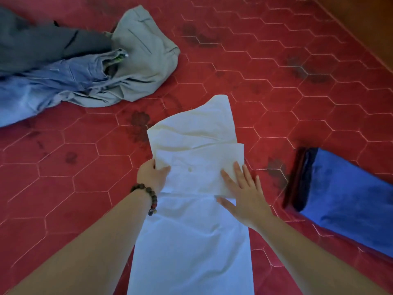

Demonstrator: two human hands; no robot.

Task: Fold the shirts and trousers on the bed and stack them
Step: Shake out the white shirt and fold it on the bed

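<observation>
A white garment [195,231] lies lengthwise on the red bed cover [276,92], folded into a long narrow strip, with a flap doubled over at its middle. My left hand [152,174] grips the left edge of that flap, fingers curled under the cloth. My right hand [242,192] lies flat on the flap's right side with its fingers spread. A pile of unfolded clothes sits at the top left: a grey-green garment [140,60], blue jeans [53,86] and a dark grey garment [42,43].
A stack of folded clothes lies at the right, with a blue garment [348,201] on top and dark edges showing beneath it. A brown wooden edge [365,15] borders the bed at the top right.
</observation>
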